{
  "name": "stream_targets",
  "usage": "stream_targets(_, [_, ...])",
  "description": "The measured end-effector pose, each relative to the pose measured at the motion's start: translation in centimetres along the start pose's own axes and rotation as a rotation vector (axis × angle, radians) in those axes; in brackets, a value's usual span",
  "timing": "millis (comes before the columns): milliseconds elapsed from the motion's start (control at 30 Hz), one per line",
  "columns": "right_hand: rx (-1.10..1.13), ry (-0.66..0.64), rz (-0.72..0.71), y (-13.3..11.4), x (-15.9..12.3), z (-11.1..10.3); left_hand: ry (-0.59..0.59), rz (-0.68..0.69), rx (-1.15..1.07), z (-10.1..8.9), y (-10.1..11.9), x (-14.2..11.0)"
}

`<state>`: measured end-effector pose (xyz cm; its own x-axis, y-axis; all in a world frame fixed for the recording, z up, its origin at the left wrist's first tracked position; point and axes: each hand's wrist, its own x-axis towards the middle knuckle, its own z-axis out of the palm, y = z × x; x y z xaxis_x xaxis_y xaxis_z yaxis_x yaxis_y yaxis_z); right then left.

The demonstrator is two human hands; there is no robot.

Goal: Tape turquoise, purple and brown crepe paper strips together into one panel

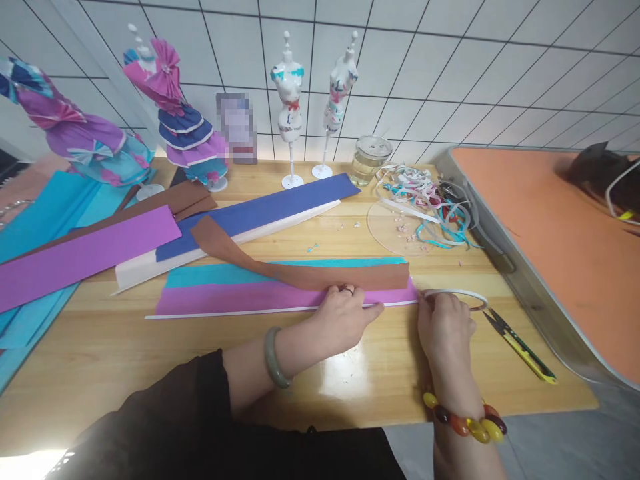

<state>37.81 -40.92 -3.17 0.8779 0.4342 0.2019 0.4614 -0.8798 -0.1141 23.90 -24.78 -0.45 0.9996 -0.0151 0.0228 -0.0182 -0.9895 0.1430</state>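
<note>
A purple crepe paper strip [240, 297] lies along the wooden table [150, 360], with a teal strip [210, 273] behind it and a brown strip [330, 275] across both. A thin white tape line [225, 312] runs along the purple strip's near edge. My left hand [345, 317] presses down on that edge, fingers curled, index finger pointing right along the tape. My right hand [445, 327] is closed at the strip's right end and grips a white tape roll [473, 297].
Yellow-handled snips [520, 347] lie right of my right hand. A pile of tape scraps [425, 200] on a clear disc, a glass jar [370, 159], two white mini mannequins [290, 107], dressed doll forms [185, 127] and more paper sheets [85, 253] fill the back. An orange-topped metal tray [550, 227] stands at the right.
</note>
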Motion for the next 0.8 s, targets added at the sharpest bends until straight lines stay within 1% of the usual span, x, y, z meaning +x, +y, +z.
stream_targets(367, [0.059,0.043,0.011,0.5,0.3,0.4,-0.052,0.003,0.02,-0.3,-0.1,0.0])
stream_targets(500, [0.187,0.108,0.015,1.0,0.2,0.5,-0.025,0.011,0.015,-0.3,-0.1,-0.1])
stream_targets(600, [0.216,0.155,0.006,1.2,0.0,0.1,-0.018,0.016,0.016,-0.1,-0.1,-0.1])
stream_targets(700, [0.208,0.251,-0.075,1.1,-0.6,-0.6,0.004,0.013,0.018,0.3,0.0,-0.1])
stream_targets(767, [0.196,0.276,-0.19,0.8,-1.2,-1.0,0.011,0.012,0.022,0.5,0.0,0.0])
stream_targets(800, [0.192,0.267,-0.257,0.7,-1.5,-1.1,0.015,0.013,0.027,0.5,0.0,0.0])
